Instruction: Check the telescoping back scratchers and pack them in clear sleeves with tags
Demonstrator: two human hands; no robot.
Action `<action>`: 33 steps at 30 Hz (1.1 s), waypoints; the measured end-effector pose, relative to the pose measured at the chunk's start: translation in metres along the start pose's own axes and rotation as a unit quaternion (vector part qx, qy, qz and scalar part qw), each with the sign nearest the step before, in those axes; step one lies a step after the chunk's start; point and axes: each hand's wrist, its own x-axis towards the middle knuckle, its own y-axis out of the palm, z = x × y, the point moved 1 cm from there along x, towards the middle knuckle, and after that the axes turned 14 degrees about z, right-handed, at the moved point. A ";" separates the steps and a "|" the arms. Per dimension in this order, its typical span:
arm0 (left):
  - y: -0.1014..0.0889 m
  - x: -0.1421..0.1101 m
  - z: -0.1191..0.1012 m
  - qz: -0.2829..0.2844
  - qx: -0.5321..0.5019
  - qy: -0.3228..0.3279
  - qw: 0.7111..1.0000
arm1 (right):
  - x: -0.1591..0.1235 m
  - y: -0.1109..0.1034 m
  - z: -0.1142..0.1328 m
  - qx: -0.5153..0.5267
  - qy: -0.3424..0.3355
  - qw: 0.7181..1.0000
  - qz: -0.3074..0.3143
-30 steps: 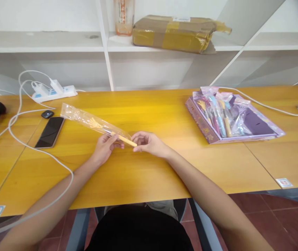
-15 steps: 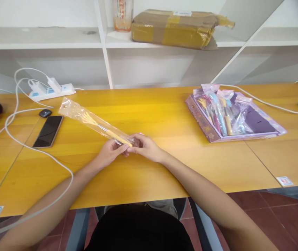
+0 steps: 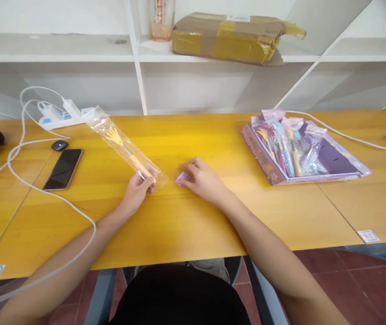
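My left hand [image 3: 137, 192] pinches the lower end of a clear plastic bag holding a yellow back scratcher [image 3: 132, 157]. The scratcher has a hand-shaped head, a metal shaft and a yellow handle, and it slants up and left above the table. My right hand [image 3: 206, 180] is curled at the middle of the table, thumb and fingers closed around the right edge of a small shiny purple piece [image 3: 181, 178]. What this piece is, I cannot make out. The two hands are apart.
A purple box [image 3: 335, 158] with several bagged scratchers stands at the right. At the left are a phone [image 3: 63, 169], a small black object [image 3: 59, 145], a power strip [image 3: 67, 118] and white cables. A taped parcel [image 3: 226, 38] and a bottle [image 3: 161, 20] sit on the shelf.
My right hand has let go of the bag's lower end and moved right to the purple piece. My left hand has shifted slightly left, and the bagged scratcher now tilts more steeply.
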 end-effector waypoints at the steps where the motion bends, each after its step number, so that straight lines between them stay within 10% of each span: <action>1: 0.000 0.000 0.000 -0.002 0.002 0.001 1.000 | 0.000 0.002 0.000 -0.007 -0.003 1.000 0.009; 15: 0.000 -0.003 -0.001 0.081 0.077 -0.047 0.993 | 0.008 0.007 -0.003 0.196 0.033 0.980 0.010; 23: 0.004 -0.009 0.004 0.274 0.023 -0.101 0.956 | 0.008 -0.002 0.007 0.511 -0.013 0.860 0.014; 29: 0.004 -0.007 0.005 0.247 -0.048 -0.094 0.963 | 0.007 0.002 0.003 0.302 -0.008 0.953 0.038; 33: 0.005 -0.006 -0.001 0.218 -0.091 -0.098 0.967 | 0.003 -0.002 0.011 0.109 -0.085 0.989 -0.051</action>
